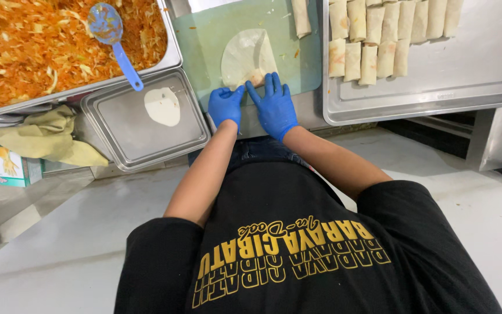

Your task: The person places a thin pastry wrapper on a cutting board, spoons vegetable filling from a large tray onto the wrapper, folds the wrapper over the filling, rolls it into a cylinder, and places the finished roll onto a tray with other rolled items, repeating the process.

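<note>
Head camera is showing both blue-gloved hands, left hand (226, 106) and right hand (274, 106), pressing flat-fingered on a thin pale wrapper (247, 57) lying on the green mat (204, 46); shredded orange filling (42, 40) is heaping in a steel tray (172, 55).

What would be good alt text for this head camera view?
Two blue-gloved hands, left hand and right hand, fold a filled round wrapper on a green mat. A tray of finished rolls sits right; a pan of shredded vegetable filling with a blue scoop sits left.
</note>
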